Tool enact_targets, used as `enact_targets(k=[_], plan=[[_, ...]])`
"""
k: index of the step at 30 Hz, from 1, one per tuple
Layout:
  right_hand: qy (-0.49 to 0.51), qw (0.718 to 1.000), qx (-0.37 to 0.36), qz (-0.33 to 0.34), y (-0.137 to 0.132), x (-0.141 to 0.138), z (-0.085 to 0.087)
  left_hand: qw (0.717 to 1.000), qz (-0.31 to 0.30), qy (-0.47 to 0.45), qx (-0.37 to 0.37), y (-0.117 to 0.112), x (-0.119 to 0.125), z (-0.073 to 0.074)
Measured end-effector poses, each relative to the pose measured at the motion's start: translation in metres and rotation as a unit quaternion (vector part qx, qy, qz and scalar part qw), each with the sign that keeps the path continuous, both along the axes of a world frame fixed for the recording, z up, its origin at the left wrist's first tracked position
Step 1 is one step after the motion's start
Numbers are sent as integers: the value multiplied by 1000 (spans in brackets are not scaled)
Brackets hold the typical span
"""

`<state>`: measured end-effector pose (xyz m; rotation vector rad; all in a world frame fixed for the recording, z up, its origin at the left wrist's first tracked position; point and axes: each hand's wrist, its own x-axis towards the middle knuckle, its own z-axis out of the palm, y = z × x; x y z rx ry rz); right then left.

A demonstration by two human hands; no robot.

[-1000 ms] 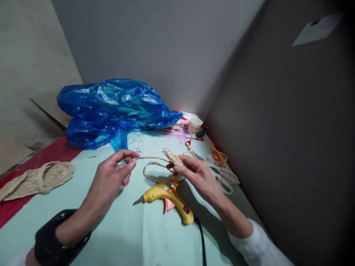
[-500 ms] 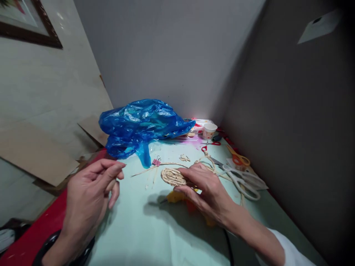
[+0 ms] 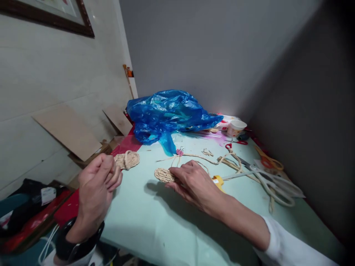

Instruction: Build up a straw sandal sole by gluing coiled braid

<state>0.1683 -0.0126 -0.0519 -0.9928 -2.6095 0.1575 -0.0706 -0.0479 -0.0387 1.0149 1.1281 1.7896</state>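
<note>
Craft workspace, white-handled scissors and braided cord on a covered table, framed picture

The coiled piece was straw-beige, patterned in tight oval rings; the woven piece was beige too. Pale mint covered the tabletop. The bag was translucent blue, the clip pink, the glue gun yellow, the scissor handles orange, red and white.

No lettering can be read; the white tag at left and the markings on the cup are too small.
</note>
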Motion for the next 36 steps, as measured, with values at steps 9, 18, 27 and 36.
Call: enact_targets(k=[9, 18, 27, 36], plan=[[-174, 984, -17, -38, 3, -46, -6, 999, -27, 24, -35, -2, -2, -1], [-72, 993, -4, -93, 26, -26, 14, 991, -128, -33, -25, 15, 16, 10], [132, 987, 94, 20, 6, -65, 48, 980, -150, -129, 34, 20, 70, 27], [156, 981, 113, -1, -9, -75, 56, 963, -218, -127, 90, -10, 53, 50]])
